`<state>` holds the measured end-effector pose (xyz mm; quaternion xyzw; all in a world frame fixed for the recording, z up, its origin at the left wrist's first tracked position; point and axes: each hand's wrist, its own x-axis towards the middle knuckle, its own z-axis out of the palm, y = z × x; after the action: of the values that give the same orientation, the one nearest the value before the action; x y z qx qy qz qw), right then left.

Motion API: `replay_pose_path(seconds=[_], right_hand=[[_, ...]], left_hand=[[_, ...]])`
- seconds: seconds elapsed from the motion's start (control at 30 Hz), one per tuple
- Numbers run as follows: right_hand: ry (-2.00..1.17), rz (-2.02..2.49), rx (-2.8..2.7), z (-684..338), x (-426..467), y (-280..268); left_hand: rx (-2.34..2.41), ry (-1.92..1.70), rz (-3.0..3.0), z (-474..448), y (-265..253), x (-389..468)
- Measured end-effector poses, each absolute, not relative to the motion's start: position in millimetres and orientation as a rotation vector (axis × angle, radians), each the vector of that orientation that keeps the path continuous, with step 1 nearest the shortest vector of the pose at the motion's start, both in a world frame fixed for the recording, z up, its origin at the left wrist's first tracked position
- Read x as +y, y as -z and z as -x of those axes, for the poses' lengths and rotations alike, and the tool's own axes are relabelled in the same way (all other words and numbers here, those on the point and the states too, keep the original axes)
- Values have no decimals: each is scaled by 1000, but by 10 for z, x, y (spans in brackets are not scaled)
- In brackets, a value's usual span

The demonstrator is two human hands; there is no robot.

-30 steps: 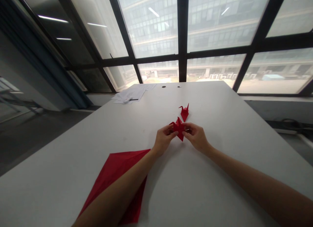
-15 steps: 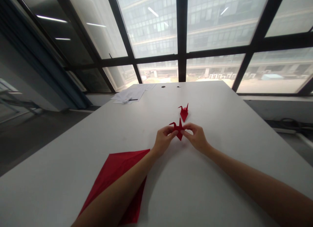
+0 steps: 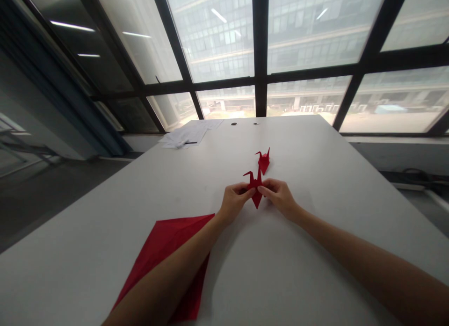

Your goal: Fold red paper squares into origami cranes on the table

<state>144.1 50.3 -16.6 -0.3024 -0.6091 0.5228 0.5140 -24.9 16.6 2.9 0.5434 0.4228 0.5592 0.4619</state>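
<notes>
Between my two hands is a red origami crane, its bent head to the left, its tail pointing up and a wing tip pointing down toward me. My left hand pinches its left side with thumb and fingers. On the other side, my right hand pinches the right edge, thumb in front. A second red paper crane sits on the white table just beyond. Red paper lies flat at the lower left, partly covered by my left forearm.
White paper sheets with a dark strip on them lie at the table's far left. Two small round spots, one dark, are near the far edge. Tall framed windows rise behind the table, and a blue curtain hangs at left.
The held crane is tilted a little differently: its neck and tail stand higher and its lower tip reaches further down. My right thumb has shifted slightly left. The far crane stays put.
</notes>
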Motion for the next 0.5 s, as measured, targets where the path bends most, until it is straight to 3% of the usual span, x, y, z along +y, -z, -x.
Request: replay_pose_path(seconds=[0.5], right_hand=[[-1248, 760, -1436, -1428, 489, 123]], left_hand=[[1088, -1451, -1288, 266, 32, 202]])
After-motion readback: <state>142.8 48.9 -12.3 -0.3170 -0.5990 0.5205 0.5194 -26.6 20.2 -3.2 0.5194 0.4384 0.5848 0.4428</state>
